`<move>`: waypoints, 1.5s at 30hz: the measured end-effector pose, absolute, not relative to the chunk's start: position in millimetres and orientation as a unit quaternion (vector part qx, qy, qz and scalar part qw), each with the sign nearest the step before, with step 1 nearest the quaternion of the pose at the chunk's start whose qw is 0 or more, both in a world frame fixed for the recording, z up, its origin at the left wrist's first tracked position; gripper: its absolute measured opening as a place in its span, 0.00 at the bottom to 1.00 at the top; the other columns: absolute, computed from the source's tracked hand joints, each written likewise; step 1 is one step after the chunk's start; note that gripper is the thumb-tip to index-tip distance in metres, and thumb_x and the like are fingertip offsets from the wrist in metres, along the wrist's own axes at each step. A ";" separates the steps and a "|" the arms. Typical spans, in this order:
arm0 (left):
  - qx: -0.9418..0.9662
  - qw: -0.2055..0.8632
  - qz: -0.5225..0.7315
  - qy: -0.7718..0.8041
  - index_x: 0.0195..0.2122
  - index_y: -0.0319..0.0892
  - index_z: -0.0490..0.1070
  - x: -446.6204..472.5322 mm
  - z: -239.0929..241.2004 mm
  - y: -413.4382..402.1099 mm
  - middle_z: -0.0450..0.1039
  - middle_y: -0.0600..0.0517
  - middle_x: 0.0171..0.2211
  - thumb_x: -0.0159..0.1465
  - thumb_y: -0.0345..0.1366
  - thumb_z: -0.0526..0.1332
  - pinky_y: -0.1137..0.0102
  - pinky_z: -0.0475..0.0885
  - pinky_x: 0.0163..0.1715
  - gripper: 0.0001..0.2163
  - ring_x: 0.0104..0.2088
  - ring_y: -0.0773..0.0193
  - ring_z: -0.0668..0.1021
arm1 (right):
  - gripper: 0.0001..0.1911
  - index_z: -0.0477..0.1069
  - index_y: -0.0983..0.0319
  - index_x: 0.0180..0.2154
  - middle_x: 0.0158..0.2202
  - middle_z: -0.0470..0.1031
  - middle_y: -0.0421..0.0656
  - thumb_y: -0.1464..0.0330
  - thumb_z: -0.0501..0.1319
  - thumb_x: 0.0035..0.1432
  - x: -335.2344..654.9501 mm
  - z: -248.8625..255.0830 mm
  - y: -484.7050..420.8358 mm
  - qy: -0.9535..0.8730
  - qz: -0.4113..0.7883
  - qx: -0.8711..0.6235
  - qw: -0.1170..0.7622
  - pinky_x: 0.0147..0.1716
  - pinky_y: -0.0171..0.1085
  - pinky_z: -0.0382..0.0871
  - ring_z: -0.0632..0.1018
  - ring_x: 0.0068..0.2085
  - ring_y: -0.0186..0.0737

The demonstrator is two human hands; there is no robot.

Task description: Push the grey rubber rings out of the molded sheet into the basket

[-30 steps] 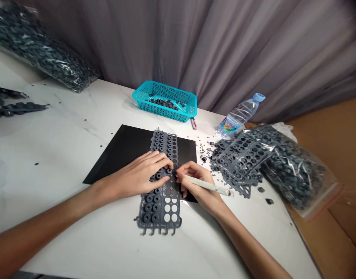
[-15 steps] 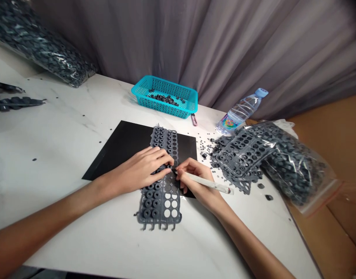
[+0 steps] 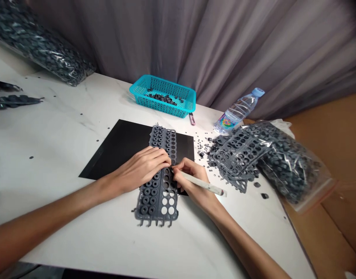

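Note:
A long grey moulded rubber sheet [image 3: 162, 193] lies on the table, partly over a black mat [image 3: 115, 149]. Ring-shaped pieces fill its left rows, while several holes on its right side stand open. My left hand [image 3: 150, 164] rests across the middle of the sheet, fingers curled together at the rings; whatever lies under the fingertips is hidden. Close beside it, my right hand [image 3: 192, 176] is closed around a white pen-like tool [image 3: 207, 185]. The tool's tip points at the sheet by my left fingertips, too small to make out.
Behind the mat stands a turquoise basket [image 3: 163, 110] with small dark pieces, near a pink cutter [image 3: 192, 119]. To the right are a water bottle [image 3: 236, 112], scrap sheets [image 3: 239, 155] and a filled plastic bag [image 3: 294, 170]. Another full bag [image 3: 50, 50] lies back left.
The view has shifted slightly, so everything sits a little further left. My left thumb, visible before at a ring, is now tucked out of sight. The right hand keeps its hold on the tool.

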State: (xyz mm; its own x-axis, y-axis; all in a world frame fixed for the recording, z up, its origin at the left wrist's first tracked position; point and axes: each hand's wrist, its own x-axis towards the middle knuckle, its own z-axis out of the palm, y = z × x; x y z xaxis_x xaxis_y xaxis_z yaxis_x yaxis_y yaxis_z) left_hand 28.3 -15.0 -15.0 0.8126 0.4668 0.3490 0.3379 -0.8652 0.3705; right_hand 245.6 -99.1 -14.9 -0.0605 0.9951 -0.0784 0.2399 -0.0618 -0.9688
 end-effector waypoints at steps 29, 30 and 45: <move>0.925 0.232 0.187 0.234 0.52 0.46 0.76 24.9 1.4 -11.7 0.80 0.52 0.50 0.79 0.37 0.55 0.61 0.68 0.57 0.10 0.50 0.58 0.80 | 0.08 0.74 0.60 0.38 0.28 0.78 0.39 0.62 0.65 0.67 252.2 -12.6 -93.1 -0.561 0.465 -0.545 0.415 0.26 0.34 0.74 0.79 0.24 0.36; 0.926 0.227 0.188 0.235 0.51 0.46 0.76 25.1 1.1 -11.9 0.80 0.52 0.49 0.79 0.37 0.55 0.61 0.68 0.57 0.10 0.50 0.58 0.80 | 0.08 0.74 0.60 0.38 0.28 0.78 0.39 0.62 0.65 0.67 252.7 -13.4 -92.9 -0.560 0.467 -0.544 0.415 0.26 0.34 0.74 0.79 0.25 0.36; 0.929 0.218 0.191 0.232 0.51 0.45 0.75 26.1 -0.8 -12.2 0.80 0.52 0.50 0.78 0.36 0.56 0.61 0.67 0.57 0.08 0.50 0.58 0.80 | 0.05 0.74 0.60 0.39 0.27 0.77 0.38 0.65 0.63 0.68 253.2 -13.8 -95.0 -0.577 0.457 -0.544 0.404 0.27 0.32 0.71 0.77 0.25 0.34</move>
